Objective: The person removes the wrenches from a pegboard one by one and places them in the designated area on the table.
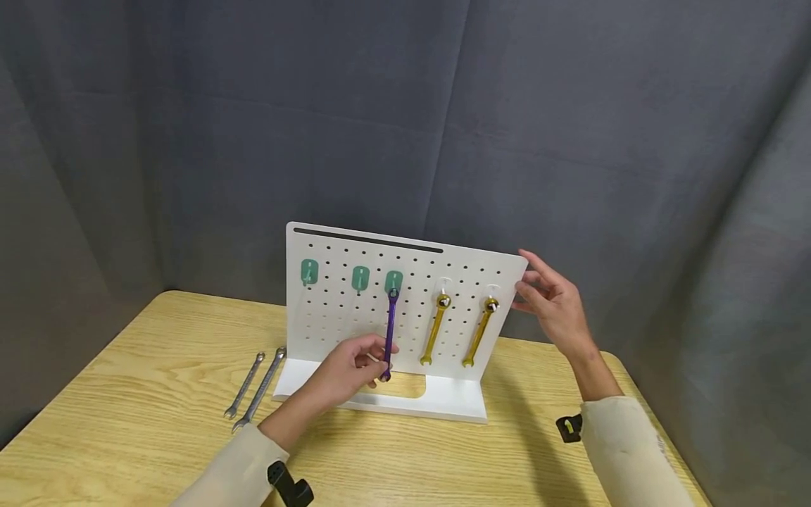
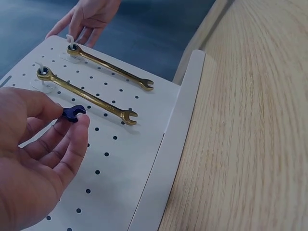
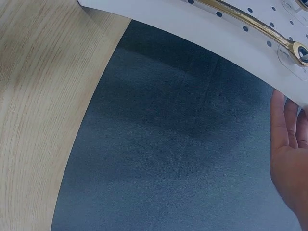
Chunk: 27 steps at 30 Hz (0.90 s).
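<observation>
My left hand (image 1: 351, 370) pinches the lower, open end of a purple wrench (image 1: 391, 325). Its ring end is at the third teal hook (image 1: 394, 280) of a white pegboard (image 1: 342, 317); whether it hangs on the hook I cannot tell. In the left wrist view the wrench's dark open jaw (image 2: 74, 113) shows between thumb and fingers. My right hand (image 1: 557, 310) holds the board's upper right edge, thumb in front and fingers at the side and behind. Two gold wrenches, one left (image 1: 436, 329) and one right (image 1: 480, 332), hang from clear hooks.
Two silver wrenches, a shorter one (image 1: 244, 386) and a longer one (image 1: 258, 391), lie on the wooden table (image 1: 158, 408) left of the board. Two teal hooks, one far left (image 1: 309, 272) and another beside it (image 1: 360, 278), hold nothing. A grey curtain (image 1: 355, 127) hangs behind.
</observation>
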{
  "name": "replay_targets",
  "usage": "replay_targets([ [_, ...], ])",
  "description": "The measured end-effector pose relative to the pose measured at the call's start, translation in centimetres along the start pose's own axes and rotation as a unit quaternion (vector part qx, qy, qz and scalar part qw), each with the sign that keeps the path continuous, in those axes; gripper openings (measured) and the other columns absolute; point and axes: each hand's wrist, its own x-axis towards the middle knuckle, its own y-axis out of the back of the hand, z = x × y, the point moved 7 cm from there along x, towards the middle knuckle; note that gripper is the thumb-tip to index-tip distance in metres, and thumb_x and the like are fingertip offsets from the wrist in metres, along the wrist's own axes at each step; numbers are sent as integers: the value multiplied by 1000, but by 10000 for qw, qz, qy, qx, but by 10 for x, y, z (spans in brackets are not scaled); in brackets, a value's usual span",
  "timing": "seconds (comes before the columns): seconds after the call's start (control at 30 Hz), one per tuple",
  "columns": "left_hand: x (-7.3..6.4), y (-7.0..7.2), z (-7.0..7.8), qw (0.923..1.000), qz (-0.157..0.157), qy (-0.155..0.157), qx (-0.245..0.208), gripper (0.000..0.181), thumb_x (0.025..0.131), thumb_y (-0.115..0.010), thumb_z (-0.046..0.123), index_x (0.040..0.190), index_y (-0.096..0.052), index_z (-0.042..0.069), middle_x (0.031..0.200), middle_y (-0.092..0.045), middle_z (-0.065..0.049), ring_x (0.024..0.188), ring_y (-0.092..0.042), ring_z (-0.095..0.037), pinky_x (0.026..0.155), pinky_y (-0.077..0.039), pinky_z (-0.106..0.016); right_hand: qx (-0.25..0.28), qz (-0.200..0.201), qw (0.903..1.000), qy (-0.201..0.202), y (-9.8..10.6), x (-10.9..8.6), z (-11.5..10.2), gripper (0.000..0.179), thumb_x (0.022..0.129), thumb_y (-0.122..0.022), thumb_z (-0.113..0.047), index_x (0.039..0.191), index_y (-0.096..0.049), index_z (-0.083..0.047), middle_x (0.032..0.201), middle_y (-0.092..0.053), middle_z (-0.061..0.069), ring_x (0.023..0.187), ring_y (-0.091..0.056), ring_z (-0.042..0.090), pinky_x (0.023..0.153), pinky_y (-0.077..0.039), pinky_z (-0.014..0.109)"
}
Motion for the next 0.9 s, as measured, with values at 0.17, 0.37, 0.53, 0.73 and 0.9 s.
replay_targets([
  [0.17,-5,1,5,9999,-54,-37,-113,31,98,-61,-1,129,-63,-4,97,-64,-10,83,-68,-22,70,-60,-32,-70,31,10000,-5,-1,0,-1,57,102,-60,3,155,-48,-16,111,-63,17,98,-69,13,80,-60,31],
  [0.37,-10,0,15,9985,-233,-302,-381,47,98,-60,-4,143,-46,-8,97,-64,-17,83,-70,-27,66,-59,-30,-139,54,9999,11,0,0,-1,58,102,-60,4,155,-48,-15,112,-64,18,99,-69,13,81,-60,31],
  [0.53,-11,0,20,9981,-249,-344,-447,47,97,-63,-3,141,-47,-9,98,-65,-19,80,-69,-23,65,-59,-29,-104,72,9999,22,0,1,-1,57,102,-60,4,155,-47,-11,111,-64,15,98,-69,12,81,-60,31],
  [0.73,-12,0,21,9970,-297,-253,-675,48,96,-67,-1,140,-49,-7,96,-64,-13,75,-67,-19,64,-59,-30,43,72,10000,-19,-1,1,1,56,102,-60,4,155,-47,-10,110,-63,11,98,-69,12,81,-60,31],
  [0.9,-14,0,22,9940,-392,-125,-1018,50,95,-69,1,141,-49,-6,98,-64,-13,77,-69,-19,64,-59,-29,45,97,9999,4,0,-1,0,56,102,-60,4,155,-47,-8,109,-63,11,98,-69,11,81,-60,30],
])
